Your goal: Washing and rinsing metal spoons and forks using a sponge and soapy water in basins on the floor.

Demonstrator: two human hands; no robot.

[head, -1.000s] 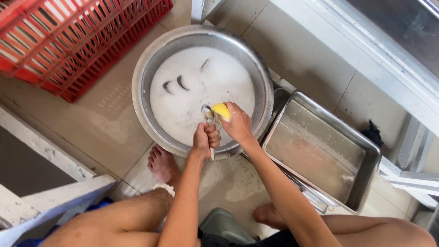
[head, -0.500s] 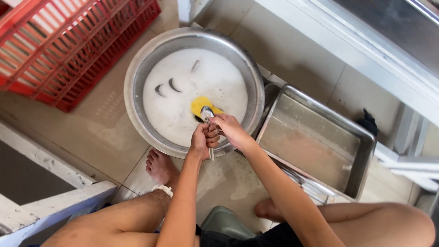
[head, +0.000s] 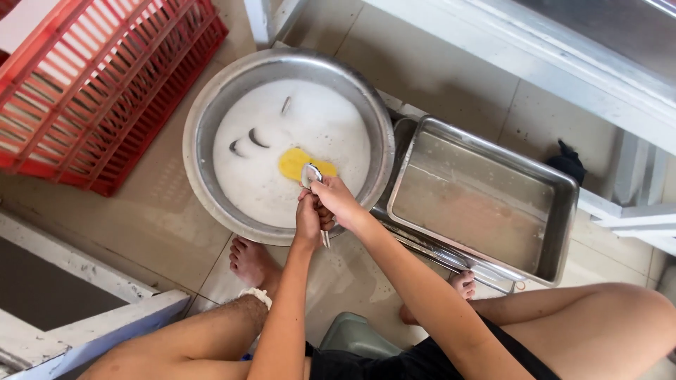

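Observation:
A big round metal basin [head: 204, 119] full of white soapy water sits on the tiled floor. A yellow sponge [head: 294, 162] floats in it near my hands. My left hand [head: 308, 219] and my right hand [head: 336, 200] are pressed together over the basin's near rim, both closed on a metal spoon [head: 311, 174] whose bowl points up toward the sponge. Other spoons [head: 244, 141] lie partly sunk in the foam at the far left. Which hand carries most of the grip is hard to tell.
A rectangular steel tray [head: 556, 232] with murky water stands to the right of the basin. A red plastic crate [head: 84, 77] lies at the upper left. My bare feet [head: 250, 262] rest just below the basin. A white metal frame [head: 535, 63] runs along the top right.
The yellow sponge has left my right hand and now floats in the basin. Both hands have drawn back to the near rim and closed together on the spoon.

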